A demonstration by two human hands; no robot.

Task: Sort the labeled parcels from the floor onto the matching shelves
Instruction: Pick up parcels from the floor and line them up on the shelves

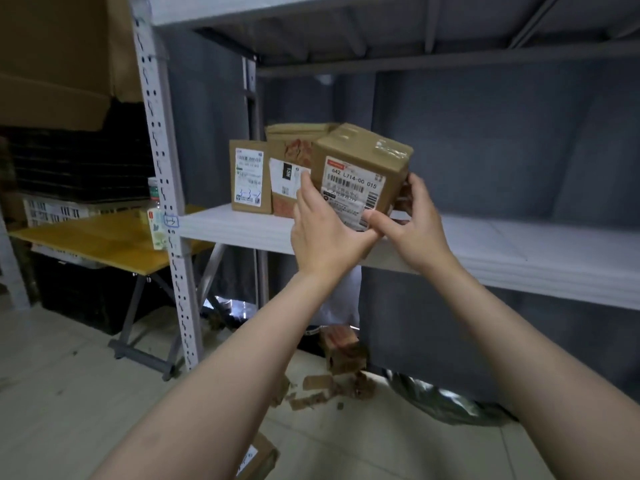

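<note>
A brown cardboard parcel (363, 164) with a white barcode label is tilted above the white shelf board (519, 251). My left hand (322, 226) holds its lower left side, fingers up along the label edge. My right hand (412, 223) grips its right side, thumb on the label's bottom corner. Left of it, two more labeled parcels stand upright on the shelf: a small one (250, 176) with handwriting on its label and a taller one (289, 168) behind my left fingers. Another labeled parcel (258, 459) lies on the floor by my left forearm.
A perforated grey upright (162, 188) with a small handwritten tag frames the shelf's left end. A yellow folding table (104, 237) with bottles stands to the left. Torn cardboard scraps (332, 379) and a silver bag (446, 400) lie on the tiled floor under the shelf.
</note>
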